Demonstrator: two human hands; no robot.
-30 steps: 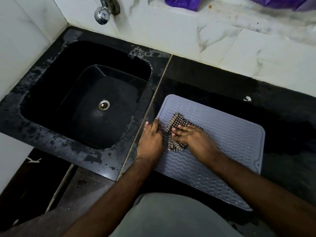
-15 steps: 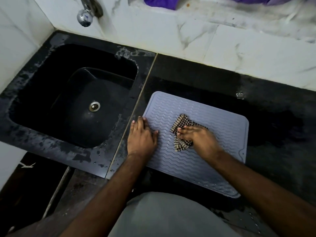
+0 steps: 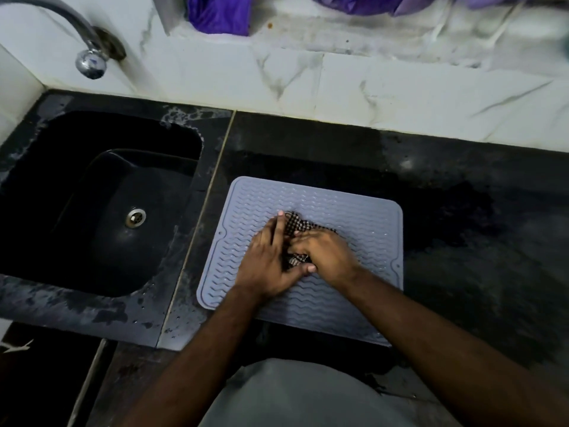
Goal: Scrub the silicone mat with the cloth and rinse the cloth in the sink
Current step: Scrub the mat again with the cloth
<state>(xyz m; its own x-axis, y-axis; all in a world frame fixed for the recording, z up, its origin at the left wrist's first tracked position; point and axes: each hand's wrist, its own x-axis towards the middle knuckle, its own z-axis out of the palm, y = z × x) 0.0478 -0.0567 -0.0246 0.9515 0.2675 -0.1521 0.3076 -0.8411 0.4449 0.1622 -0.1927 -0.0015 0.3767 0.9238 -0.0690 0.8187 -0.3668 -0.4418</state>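
A grey-blue silicone mat (image 3: 363,229) with wavy ridges lies on the black counter, right of the sink. A crumpled checked cloth (image 3: 292,224) sits near the mat's middle, mostly covered by both hands. My right hand (image 3: 326,254) lies over the cloth with its fingers curled into it. My left hand (image 3: 264,260) lies against the cloth's left side with straight fingers, and its thumb reaches along the cloth's near edge.
The black sink (image 3: 61,306) with a metal drain (image 3: 135,217) is on the left, and a chrome tap (image 3: 90,61) juts from the wall above it. The wet black counter (image 3: 462,241) stretches right. Purple fabric (image 3: 220,13) lies on the marble ledge behind.
My left hand left the mat's left edge and moved right to meet the cloth and my right hand. The cloth stays near the mat's middle.
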